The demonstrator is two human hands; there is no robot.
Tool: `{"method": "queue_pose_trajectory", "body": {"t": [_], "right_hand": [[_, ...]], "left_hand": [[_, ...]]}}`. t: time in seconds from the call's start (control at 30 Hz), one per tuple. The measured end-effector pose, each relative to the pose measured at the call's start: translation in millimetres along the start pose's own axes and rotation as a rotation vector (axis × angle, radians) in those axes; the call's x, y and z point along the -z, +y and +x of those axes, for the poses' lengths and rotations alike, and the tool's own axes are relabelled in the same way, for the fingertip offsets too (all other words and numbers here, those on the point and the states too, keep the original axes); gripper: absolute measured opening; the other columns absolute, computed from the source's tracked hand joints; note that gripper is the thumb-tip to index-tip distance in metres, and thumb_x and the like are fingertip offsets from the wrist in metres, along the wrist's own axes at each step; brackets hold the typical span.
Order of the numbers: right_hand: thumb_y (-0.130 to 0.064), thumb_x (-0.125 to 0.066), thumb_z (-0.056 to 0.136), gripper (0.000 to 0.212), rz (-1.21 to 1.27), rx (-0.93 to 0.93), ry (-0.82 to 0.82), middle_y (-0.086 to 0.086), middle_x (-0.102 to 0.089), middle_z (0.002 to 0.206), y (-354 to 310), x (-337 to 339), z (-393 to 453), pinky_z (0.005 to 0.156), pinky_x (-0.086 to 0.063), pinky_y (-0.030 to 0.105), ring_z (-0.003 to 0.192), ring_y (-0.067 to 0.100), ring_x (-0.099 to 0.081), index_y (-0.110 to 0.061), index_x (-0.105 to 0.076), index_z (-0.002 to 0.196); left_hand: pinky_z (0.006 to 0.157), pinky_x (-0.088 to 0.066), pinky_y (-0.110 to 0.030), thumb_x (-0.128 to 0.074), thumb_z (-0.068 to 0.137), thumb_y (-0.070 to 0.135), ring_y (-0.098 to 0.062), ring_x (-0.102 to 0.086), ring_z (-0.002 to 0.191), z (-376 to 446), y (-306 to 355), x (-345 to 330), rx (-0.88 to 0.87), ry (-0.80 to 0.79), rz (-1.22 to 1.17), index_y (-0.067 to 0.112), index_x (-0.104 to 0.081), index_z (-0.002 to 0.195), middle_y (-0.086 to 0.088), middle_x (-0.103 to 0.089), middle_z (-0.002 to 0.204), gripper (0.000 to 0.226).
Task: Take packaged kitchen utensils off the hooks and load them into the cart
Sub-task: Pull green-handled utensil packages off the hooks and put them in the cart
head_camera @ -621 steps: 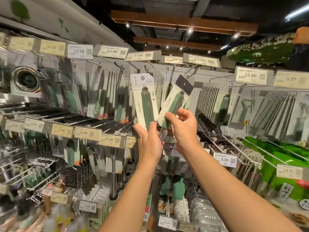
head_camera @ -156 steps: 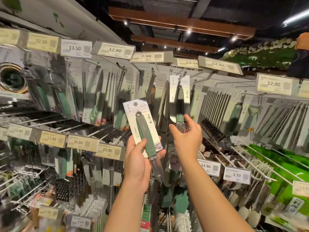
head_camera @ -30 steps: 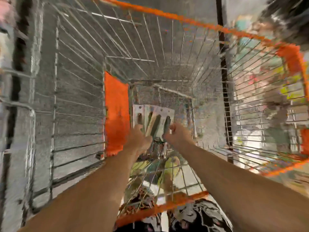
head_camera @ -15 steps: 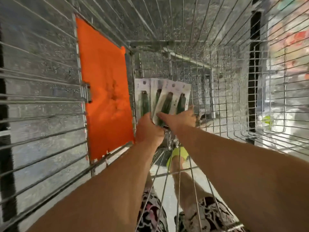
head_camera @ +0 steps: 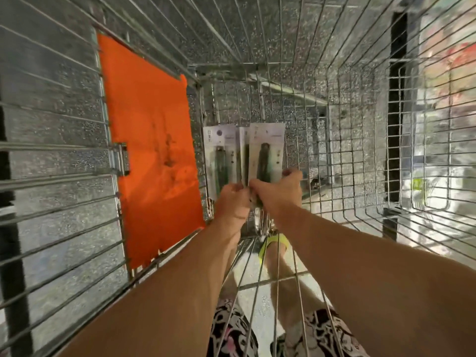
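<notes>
An orange panel (head_camera: 152, 150) hangs flat against the left wire wall of the cart (head_camera: 347, 140), beside a small metal clip (head_camera: 123, 159) on the wires. Through the near end of the mesh show the person's patterned trousers (head_camera: 231, 331), a bare leg and a yellow strap (head_camera: 273, 243) at the foot, all outside the basket. Wire walls close in on every side, narrowing toward the far end; the bottom grid to the right of the hands lies bare, while the orange panel stands just beside the packs on the left. Both forearms reach deep into the basket, side by side. The left hand (head_camera: 233, 199) curls its fingers round the lower end of the utensil packs (head_camera: 244, 153), and the right hand (head_camera: 279, 188) clenches the same bundle from the right, thumb on the front card. The packs stand upright as a fanned bunch low in the cart, near its far end: white cards, each with a dark green handle under clear plastic, the rightmost card overlapping the others. Whether they touch the floor grid cannot be told.
</notes>
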State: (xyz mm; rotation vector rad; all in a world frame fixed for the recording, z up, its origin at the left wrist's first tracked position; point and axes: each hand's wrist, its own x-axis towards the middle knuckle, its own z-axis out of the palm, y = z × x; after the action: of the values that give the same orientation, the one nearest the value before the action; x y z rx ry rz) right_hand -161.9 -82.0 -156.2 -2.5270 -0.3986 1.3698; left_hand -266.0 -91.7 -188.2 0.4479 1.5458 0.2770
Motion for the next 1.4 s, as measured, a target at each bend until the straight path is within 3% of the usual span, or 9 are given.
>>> {"method": "queue_pose_trajectory", "body": {"t": [0.13,0.37,0.5,0.57,0.67,0.9,1.13,1.23,1.4], "right_hand": [[-0.025,-0.08,0.078,0.034,0.1,-0.039,-0.112,0.001,-0.07,0.095,2,8,6,0.065,-0.061,0.031,0.083,0.016,-0.07,-0.023,-0.058,0.105],[-0.014,-0.07,0.08,0.024,0.296,-0.181,-0.255,0.009,-0.068,0.09,2,14,1,0.073,-0.062,0.04,0.079,0.024,-0.067,-0.014,-0.06,0.102],[-0.016,-0.069,0.085,0.016,0.345,-0.248,-0.272,0.009,-0.062,0.079,-5,25,-3,0.062,-0.055,0.034,0.067,0.023,-0.061,-0.01,-0.056,0.092],[-0.02,-0.071,0.081,0.028,0.344,-0.234,-0.284,0.008,-0.064,0.082,-11,28,-6,0.057,-0.054,0.03,0.066,0.022,-0.061,-0.006,-0.059,0.103],[-0.019,-0.073,0.079,0.038,0.345,-0.205,-0.301,0.011,-0.068,0.098,-22,35,-12,0.075,-0.061,0.039,0.085,0.025,-0.067,-0.011,-0.056,0.113],[-0.017,-0.085,0.072,0.048,0.506,-0.164,-0.258,0.014,-0.074,0.098,-57,67,-32,0.064,-0.061,0.037,0.081,0.027,-0.074,-0.014,-0.059,0.113],[-0.037,-0.084,0.031,0.085,0.59,-0.018,-0.183,0.014,-0.074,0.099,-83,119,-74,0.082,-0.061,0.056,0.092,0.033,-0.074,-0.014,-0.062,0.109],[-0.035,-0.081,0.035,0.081,0.598,0.028,-0.171,0.011,-0.072,0.093,-91,149,-99,0.081,-0.059,0.064,0.088,0.033,-0.073,-0.012,-0.064,0.111],[-0.018,-0.077,0.076,0.036,0.606,0.164,-0.149,0.01,-0.069,0.099,-102,201,-143,0.075,-0.061,0.051,0.096,0.033,-0.071,-0.013,-0.06,0.107]], "left_hand": [[0.07,-0.05,-0.033,-0.073,0.096,0.02,-0.028,-0.069,0.087,6,-11,1,0.005,-0.06,-0.047,0.008,-0.074,0.102,-0.013,-0.075,0.093,0.014],[0.07,-0.055,-0.034,-0.065,0.101,0.031,-0.024,-0.074,0.084,-1,-19,3,0.087,-0.141,-0.175,0.012,-0.068,0.125,-0.013,-0.078,0.102,0.03],[0.081,-0.061,-0.05,-0.075,0.091,0.048,-0.042,-0.073,0.104,-7,-11,2,0.093,-0.175,-0.291,0.002,-0.054,0.144,-0.03,-0.071,0.119,0.074],[0.092,-0.057,-0.063,-0.069,0.096,0.047,-0.047,-0.067,0.108,-11,-5,3,0.078,-0.246,-0.346,-0.005,-0.059,0.137,-0.043,-0.061,0.125,0.068],[0.102,-0.044,-0.076,-0.063,0.098,0.056,-0.056,-0.063,0.117,-20,8,0,0.064,-0.31,-0.371,-0.003,-0.064,0.133,-0.042,-0.06,0.131,0.069],[0.109,-0.049,-0.064,-0.071,0.091,0.058,-0.044,-0.067,0.123,-53,55,-13,0.002,-0.338,-0.409,0.006,-0.067,0.136,-0.027,-0.069,0.132,0.069],[0.093,-0.059,-0.055,-0.084,0.083,0.05,-0.046,-0.069,0.117,-108,96,-28,-0.161,-0.437,-0.339,-0.003,-0.061,0.138,-0.032,-0.067,0.131,0.079],[0.089,-0.06,-0.053,-0.092,0.069,0.057,-0.042,-0.069,0.115,-137,111,-41,-0.203,-0.491,-0.342,0.001,-0.057,0.143,-0.03,-0.066,0.133,0.099],[0.078,-0.062,-0.043,-0.075,0.093,0.037,-0.044,-0.067,0.12,-185,135,-64,-0.262,-0.624,-0.327,0.004,-0.052,0.149,-0.027,-0.065,0.137,0.068]]}}
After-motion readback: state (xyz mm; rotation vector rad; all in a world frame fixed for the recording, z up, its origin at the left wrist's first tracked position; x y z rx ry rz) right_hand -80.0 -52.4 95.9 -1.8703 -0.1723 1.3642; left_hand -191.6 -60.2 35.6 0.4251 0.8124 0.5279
